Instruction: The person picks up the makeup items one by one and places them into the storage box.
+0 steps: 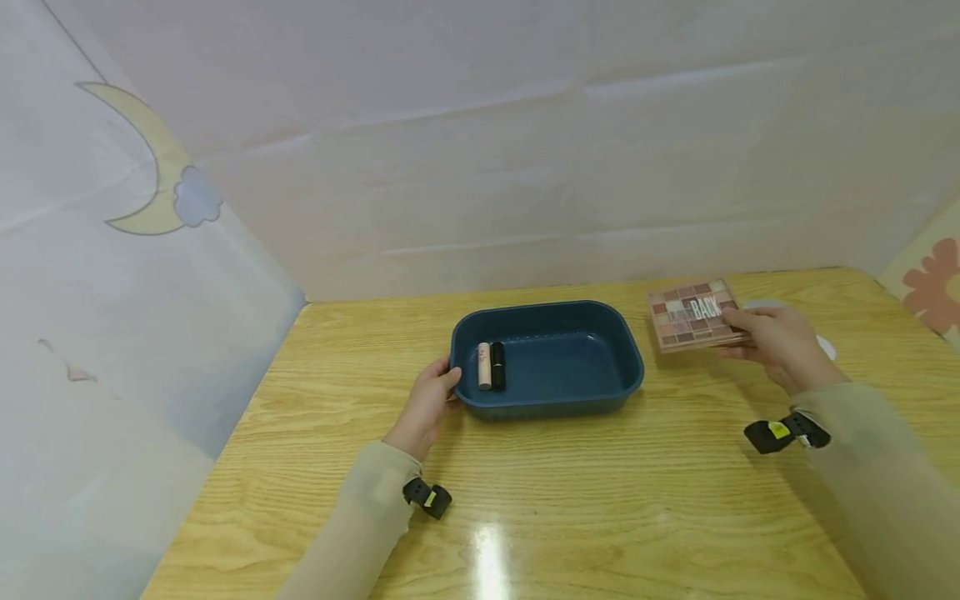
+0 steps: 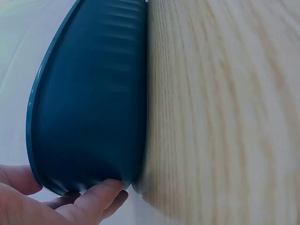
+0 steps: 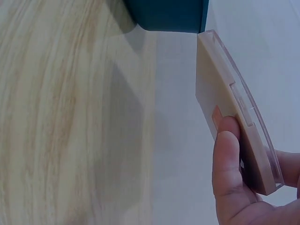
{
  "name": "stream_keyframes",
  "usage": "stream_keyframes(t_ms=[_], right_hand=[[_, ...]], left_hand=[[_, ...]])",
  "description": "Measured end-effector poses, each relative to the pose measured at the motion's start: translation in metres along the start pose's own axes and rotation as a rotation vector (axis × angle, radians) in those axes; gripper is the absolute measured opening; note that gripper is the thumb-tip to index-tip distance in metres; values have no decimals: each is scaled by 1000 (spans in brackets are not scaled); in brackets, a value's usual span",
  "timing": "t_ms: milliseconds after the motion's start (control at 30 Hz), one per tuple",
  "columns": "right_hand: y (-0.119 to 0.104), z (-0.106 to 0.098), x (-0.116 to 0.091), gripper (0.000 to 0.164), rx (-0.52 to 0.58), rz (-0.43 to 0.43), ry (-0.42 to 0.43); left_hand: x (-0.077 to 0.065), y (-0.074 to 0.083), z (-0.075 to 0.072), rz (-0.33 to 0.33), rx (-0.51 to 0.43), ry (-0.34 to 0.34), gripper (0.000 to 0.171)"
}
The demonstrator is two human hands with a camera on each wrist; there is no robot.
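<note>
A dark blue rectangular plastic bin (image 1: pixel 555 410) stands on the table. My left hand (image 1: pixel 426 402) holds its left end, thumb over the rim and fingers against the outer wall (image 2: pixel 89 103). Inside, at the left, a pale pink tube (image 1: pixel 484 367) and a black tube (image 1: pixel 498 367) lie side by side like lipsticks. To the right of the bin, my right hand (image 1: pixel 783 343) pinches an eyeshadow palette (image 1: pixel 693 317) by its right edge. The palette is raised above the table, its clear lid and thick side (image 3: pixel 234 112) showing in the right wrist view.
A white object (image 1: pixel 827 347) lies on the table behind the right hand, mostly hidden by it. The wooden table (image 1: pixel 555 500) meets a pale cloth backdrop (image 1: pixel 480 200) at its back edge, with more cloth at the left. Black straps (image 1: pixel 787 432) circle both wrists.
</note>
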State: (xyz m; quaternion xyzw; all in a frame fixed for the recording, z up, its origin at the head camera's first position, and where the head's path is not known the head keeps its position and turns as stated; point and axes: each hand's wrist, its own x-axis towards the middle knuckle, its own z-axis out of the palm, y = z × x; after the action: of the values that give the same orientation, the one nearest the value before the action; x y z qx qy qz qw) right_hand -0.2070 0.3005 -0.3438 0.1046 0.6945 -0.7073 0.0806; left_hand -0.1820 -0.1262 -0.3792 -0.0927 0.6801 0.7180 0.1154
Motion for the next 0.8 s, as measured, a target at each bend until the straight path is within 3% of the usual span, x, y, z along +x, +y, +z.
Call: stream_keyframes(t_ms=[233,467,800], right_hand=[[-5,5,-5,17,56,-9,-14],[-8,10,-5,7,59,-19,-18],[-8,11,-6,22,75,-25,-26]], left_hand=[[1,0,0,-8,1,3,44],[-1,1,0,-11,-9,14,45],[-1,-1,2,-17,11,20,45]])
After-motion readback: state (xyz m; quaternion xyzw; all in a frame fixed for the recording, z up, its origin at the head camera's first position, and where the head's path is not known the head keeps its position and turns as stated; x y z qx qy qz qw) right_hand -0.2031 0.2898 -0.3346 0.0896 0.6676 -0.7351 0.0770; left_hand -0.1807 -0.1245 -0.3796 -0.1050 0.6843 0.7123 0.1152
